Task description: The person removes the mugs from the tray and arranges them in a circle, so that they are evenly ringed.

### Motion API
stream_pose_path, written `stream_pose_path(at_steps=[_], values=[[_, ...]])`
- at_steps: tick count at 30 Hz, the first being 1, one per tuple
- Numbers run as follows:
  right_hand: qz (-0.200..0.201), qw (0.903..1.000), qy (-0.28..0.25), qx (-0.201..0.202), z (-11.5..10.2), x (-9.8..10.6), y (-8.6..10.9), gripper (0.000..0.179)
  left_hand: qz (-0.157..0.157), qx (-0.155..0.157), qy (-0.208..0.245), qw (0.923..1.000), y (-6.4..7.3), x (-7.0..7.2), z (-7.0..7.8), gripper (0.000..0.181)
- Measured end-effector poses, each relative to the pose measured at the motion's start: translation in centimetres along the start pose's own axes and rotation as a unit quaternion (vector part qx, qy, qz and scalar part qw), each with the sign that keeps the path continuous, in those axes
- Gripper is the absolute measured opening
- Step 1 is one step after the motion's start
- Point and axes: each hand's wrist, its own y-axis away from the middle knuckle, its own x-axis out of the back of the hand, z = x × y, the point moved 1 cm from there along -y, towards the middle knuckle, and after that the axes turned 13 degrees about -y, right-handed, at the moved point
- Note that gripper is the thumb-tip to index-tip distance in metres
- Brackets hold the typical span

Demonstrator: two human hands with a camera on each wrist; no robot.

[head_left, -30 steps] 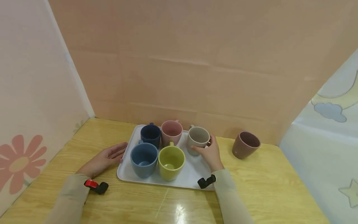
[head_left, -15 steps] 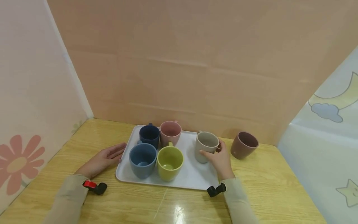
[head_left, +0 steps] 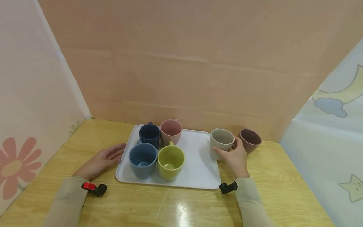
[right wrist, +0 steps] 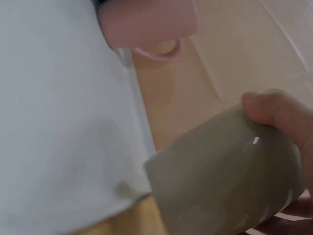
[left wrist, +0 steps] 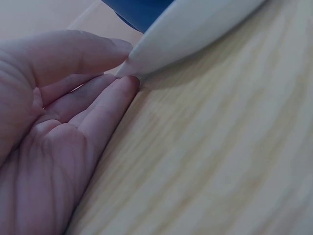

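Observation:
My right hand grips a light grey mug by its side, thumb in front and fingers behind. In the head view this mug overlaps the right edge of the white tray; the right wrist view shows its base over the tray's corner. With fingers extended, my left hand lies at the tray's left edge. Its fingertips touch the rim in the left wrist view. On the tray stand a navy mug, a pink mug, a blue mug and a yellow-green mug.
A mauve cup stands on the wooden table, tilted in view and partly behind my right hand. A tan sheet closes off the back, and patterned white sheets flank both sides.
My right hand has carried the grey mug rightward, from over the tray to its right edge near the mauve cup. The left hand and the other mugs stay put.

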Motion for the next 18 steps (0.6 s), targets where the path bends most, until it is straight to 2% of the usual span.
stream_pose_path(at_steps=[4, 8, 15, 18], values=[[-0.008, 0.9998, 0.015, 0.005, -0.4, 1.4, -0.2, 0.100, -0.006, 0.001, -0.002, 1.0000, -0.1, -0.1, 0.1, 0.070], [-0.017, 0.9992, 0.034, -0.009, -0.7, 2.2, -0.5, 0.105, -0.008, 0.006, -0.007, 0.9999, 0.0, 0.0, 0.1, 0.071], [-0.032, 0.9973, 0.064, -0.016, -0.7, 2.7, -1.0, 0.105, -0.009, -0.002, -0.006, 0.9999, 0.1, -0.1, 0.2, 0.070], [-0.034, 0.9972, 0.058, -0.032, -0.5, 2.7, -0.8, 0.107, -0.010, 0.009, -0.008, 0.9999, 0.2, 0.0, 0.4, 0.071]])
